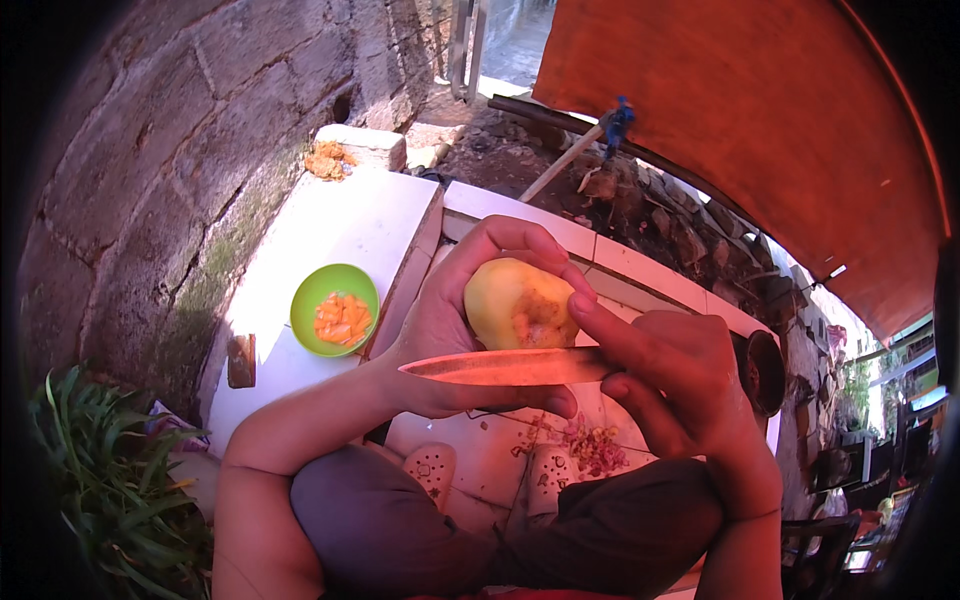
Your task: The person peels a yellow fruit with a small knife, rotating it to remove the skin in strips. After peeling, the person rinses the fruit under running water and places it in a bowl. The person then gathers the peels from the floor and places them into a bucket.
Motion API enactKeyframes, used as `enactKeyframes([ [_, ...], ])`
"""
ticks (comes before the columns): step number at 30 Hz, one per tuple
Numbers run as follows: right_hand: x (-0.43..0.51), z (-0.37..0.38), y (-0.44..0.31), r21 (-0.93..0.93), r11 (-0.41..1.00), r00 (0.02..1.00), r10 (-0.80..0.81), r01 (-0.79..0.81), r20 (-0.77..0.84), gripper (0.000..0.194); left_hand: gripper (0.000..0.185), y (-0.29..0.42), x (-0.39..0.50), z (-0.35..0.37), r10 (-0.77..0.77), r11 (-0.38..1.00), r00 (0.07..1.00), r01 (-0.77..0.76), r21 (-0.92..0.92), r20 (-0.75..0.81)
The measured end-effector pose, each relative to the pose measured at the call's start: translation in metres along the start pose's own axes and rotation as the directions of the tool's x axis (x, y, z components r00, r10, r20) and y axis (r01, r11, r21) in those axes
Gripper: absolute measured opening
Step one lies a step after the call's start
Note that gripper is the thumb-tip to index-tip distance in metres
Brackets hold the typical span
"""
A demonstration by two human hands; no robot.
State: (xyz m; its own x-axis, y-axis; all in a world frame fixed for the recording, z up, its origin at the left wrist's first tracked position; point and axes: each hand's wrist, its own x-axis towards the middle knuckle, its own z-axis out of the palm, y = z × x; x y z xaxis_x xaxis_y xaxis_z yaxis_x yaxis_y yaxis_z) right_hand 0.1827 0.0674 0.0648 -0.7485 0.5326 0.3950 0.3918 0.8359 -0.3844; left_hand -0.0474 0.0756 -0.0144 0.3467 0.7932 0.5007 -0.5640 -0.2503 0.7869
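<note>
My left hand [442,337] cups a round yellow fruit or vegetable [499,300] from the left, fingers over its top and thumb below. A brown, bruised-looking patch marks its lower right side. In my right hand [675,375] is a knife [502,367], its handle hidden by the fingers. The blade lies level, tip to the left, in front of the fruit's lower edge; whether it touches is unclear. My right index fingertip reaches the fruit's right side. To the left, a green bowl [301,315] holds orange cut pieces [343,319].
White tiled ledges [360,202] border the floor, where scraps [596,450] lie near my clogs [431,469]. A wood block [241,361] sits by the stone wall [142,150]. Leafy plants [112,480] grow at left. An orange sheet [720,112] hangs above a stick [562,161].
</note>
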Motion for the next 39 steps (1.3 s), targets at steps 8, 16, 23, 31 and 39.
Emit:
enactKeyframes([
  [8, 0.001, 0.004, 0.002, 0.018, 1.000, 1.000, -0.010, 0.010, 0.011, 0.073, 0.088, -0.002, -0.005, -0.005, 0.040, 0.998, 0.999, -0.039, 0.045, -0.002],
  [16, 0.001, 0.015, 0.006, 0.045, 0.996, 0.996, -0.081, 0.082, -0.028, 0.075, 0.089, -0.004, -0.002, -0.003, 0.146, 0.987, 0.989, -0.143, -0.075, 0.035],
  [23, 0.000, 0.020, 0.012, -0.016, 0.990, 0.988, -0.140, 0.139, -0.063, 0.073, 0.086, -0.007, -0.001, -0.007, 0.198, 0.980, 0.977, -0.198, -0.004, 0.078],
  [31, 0.002, 0.022, 0.011, -0.040, 0.988, 0.986, -0.149, 0.146, -0.069, 0.073, 0.080, -0.001, -0.004, -0.004, 0.173, 0.984, 0.984, -0.174, 0.032, 0.049],
  [39, 0.002, 0.025, 0.011, -0.105, 0.983, 0.983, -0.159, 0.149, -0.094, 0.072, 0.073, -0.003, -0.004, -0.003, 0.247, 0.963, 0.968, -0.250, 0.105, 0.042],
])
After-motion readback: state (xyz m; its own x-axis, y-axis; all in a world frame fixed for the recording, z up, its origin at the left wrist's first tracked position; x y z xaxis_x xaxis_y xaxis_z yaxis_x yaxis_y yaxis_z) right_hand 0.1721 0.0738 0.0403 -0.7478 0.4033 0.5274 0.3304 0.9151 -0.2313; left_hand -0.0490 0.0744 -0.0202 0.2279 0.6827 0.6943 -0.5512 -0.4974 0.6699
